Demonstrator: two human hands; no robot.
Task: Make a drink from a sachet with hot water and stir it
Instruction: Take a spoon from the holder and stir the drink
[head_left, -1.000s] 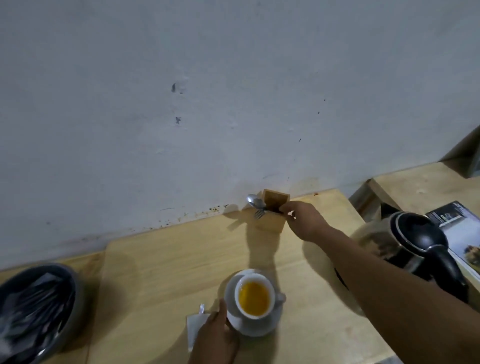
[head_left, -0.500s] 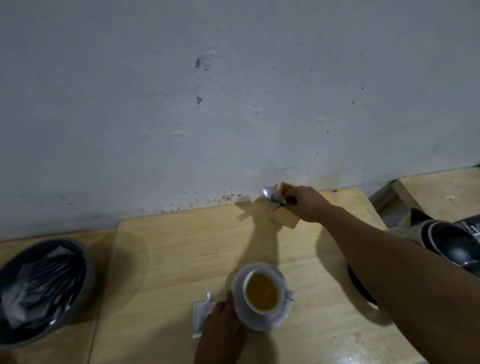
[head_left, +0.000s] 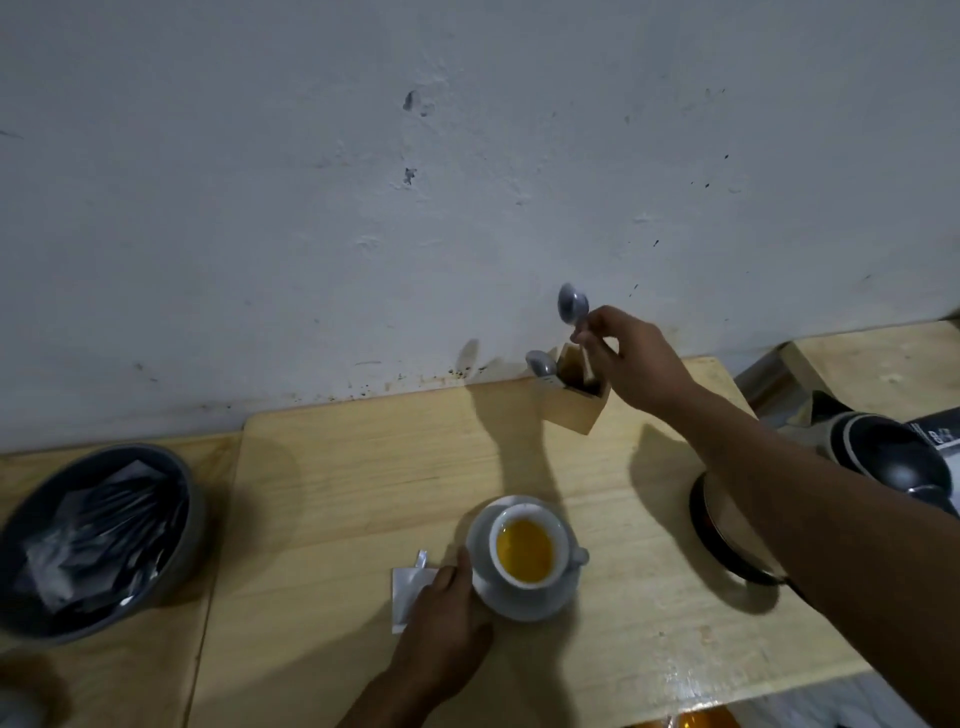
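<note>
The right hand (head_left: 631, 358) pinches a spoon (head_left: 573, 304) by its handle, fingers closed around it, bowl up and lifted above the wooden holder (head_left: 574, 402); the handle's lower end seems to hang at the holder's open top, whether touching or clear cannot be told. A second spoon (head_left: 541, 362) leans out of the holder's left side. The holder stands close to the wall (head_left: 363, 182) at the table's far edge. The left hand (head_left: 441, 610) lies at the near left rim of the saucer (head_left: 519, 603), fingers curled against it, and covers part of a torn white sachet (head_left: 408, 584) flat on the wood just left of the saucer. The cup (head_left: 527, 551) sits on the saucer, handle to the right, filled with orange-yellow liquid. Between cup and holder the table (head_left: 389, 467) is bare, and bare wood also runs left as far as a seam. Beyond that seam a grey bowl (head_left: 189, 499) holds dark sachets. Right of the cup, under the right forearm, a round black base (head_left: 727, 545) sits near the table's right edge. The kettle (head_left: 893, 457) stands further right, off this board, beside a dark printed sheet (head_left: 935, 431) whose white lettering is too blurred to read. The near edge of the table shines wet at the right
</note>
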